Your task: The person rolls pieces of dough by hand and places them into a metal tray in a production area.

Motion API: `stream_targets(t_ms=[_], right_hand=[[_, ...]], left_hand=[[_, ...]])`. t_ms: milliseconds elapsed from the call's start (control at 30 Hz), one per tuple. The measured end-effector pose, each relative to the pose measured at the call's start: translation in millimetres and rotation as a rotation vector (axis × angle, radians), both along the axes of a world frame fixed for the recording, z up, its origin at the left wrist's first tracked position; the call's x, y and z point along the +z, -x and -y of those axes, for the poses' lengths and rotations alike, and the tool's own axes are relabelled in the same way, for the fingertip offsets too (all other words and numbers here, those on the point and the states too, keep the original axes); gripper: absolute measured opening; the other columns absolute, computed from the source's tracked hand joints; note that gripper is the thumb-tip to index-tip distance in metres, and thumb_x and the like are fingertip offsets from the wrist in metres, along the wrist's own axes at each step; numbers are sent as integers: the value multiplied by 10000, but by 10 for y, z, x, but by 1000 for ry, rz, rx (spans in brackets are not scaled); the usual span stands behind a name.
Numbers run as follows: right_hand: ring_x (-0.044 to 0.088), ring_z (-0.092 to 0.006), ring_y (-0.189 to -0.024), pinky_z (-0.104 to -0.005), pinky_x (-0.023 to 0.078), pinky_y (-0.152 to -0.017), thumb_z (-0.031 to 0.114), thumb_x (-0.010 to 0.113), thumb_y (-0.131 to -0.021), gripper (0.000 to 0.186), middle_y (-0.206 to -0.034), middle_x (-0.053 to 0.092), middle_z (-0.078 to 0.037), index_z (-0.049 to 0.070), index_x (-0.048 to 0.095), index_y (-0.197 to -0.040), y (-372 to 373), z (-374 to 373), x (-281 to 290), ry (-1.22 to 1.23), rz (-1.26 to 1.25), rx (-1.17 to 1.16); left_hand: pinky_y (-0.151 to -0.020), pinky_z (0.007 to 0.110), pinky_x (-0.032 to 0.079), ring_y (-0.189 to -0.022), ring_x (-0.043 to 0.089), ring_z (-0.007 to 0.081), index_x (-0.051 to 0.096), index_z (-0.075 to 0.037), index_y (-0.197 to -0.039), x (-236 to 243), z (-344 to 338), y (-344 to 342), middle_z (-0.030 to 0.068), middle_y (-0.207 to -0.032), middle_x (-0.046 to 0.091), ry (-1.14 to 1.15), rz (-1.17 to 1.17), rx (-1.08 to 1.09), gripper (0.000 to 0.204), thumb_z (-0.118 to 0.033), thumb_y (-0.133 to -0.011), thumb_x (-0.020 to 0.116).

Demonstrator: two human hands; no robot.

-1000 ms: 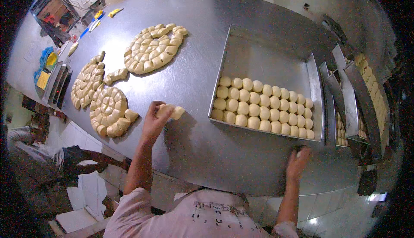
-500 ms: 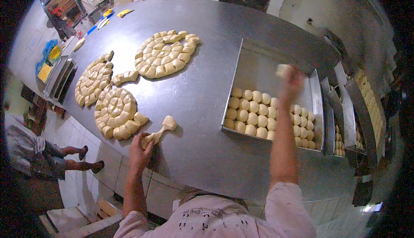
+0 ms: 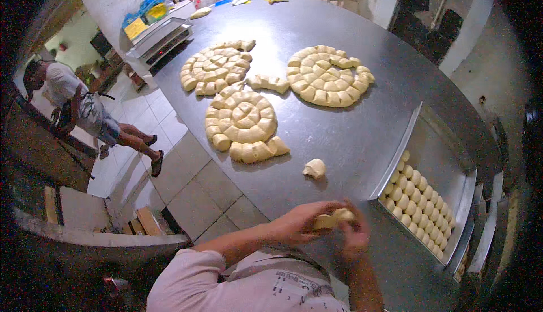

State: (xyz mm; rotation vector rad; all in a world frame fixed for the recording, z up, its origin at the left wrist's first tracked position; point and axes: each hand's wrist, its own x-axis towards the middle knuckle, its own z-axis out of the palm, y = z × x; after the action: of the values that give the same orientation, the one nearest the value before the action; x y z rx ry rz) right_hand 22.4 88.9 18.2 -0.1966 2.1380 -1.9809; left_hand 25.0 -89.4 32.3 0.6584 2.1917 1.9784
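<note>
- Far left, another person (image 3: 76, 94) stands on the tiled floor, off the bench (image 3: 350, 142).
- Two cut dough coils lie next along, the rear coil (image 3: 215, 68) and the front coil (image 3: 246, 117), with a short strip (image 3: 268, 83) just right of them.
- The left hand (image 3: 300, 221) is at the near edge, fingers curled round a piece of dough (image 3: 324, 222); that grip is closed on it.
- Beyond the hands a loose lump (image 3: 314, 168) now sits alone on the bench; half a second ago a lump hung by a neck from the left hand's dough. It looks like a portion parted off, not yet in the pan.
- The third coil (image 3: 328, 77) lies farther back.
- The right hand (image 3: 356, 235) was over the pan; now it meets the left at the dough's other end. It is blurred, so I cannot tell whether its grip pinches. Both hands now share one piece.
- Right, the pan (image 3: 436, 152) holds rows of balls (image 3: 419, 207) along its near part.
</note>
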Motion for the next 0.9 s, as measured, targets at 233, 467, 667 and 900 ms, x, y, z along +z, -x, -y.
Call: stream_targets(t_ms=[233,467,667,900], right_hand=[[438,-281,-1080,-392,351,-901,279,526,-814,453,-1205,463,-139,20,470,-1181,-1171,-1560,-406,-283,-19,-740],[464,-352,-931,-435,349,-820,249,516,-842,354,-1015,497,-201,-30,501,-1058,-649,-2236,-729,-1037,-211,-1039],[404,-383,-1102,-465,271,-962,321,585,-788,439,-1048,511,-214,-15,490,-1054,-1369,-1979,-704,-1093,10,-764],[429,-384,-1040,-458,299,-937,221,634,-736,422,-1073,486,-217,-19,473,-1043,-607,-2195,-539,-1173,24,-932]], left_hand=[[-724,291,422,-819,520,144,499,-58,-1036,-384,457,206,65,-888,544,-45,393,94,204,-116,-847,550],[-538,205,331,-672,396,39,375,-101,-776,-485,-57,435,-55,-731,398,-131,404,62,215,-113,-824,585],[-617,209,384,-730,438,63,421,-87,-822,-398,-208,538,-30,-780,433,26,492,94,210,-94,-786,627],[-705,226,414,-855,468,91,424,-76,-1068,-417,-551,395,11,-913,463,-71,416,-168,286,-111,-832,582]])
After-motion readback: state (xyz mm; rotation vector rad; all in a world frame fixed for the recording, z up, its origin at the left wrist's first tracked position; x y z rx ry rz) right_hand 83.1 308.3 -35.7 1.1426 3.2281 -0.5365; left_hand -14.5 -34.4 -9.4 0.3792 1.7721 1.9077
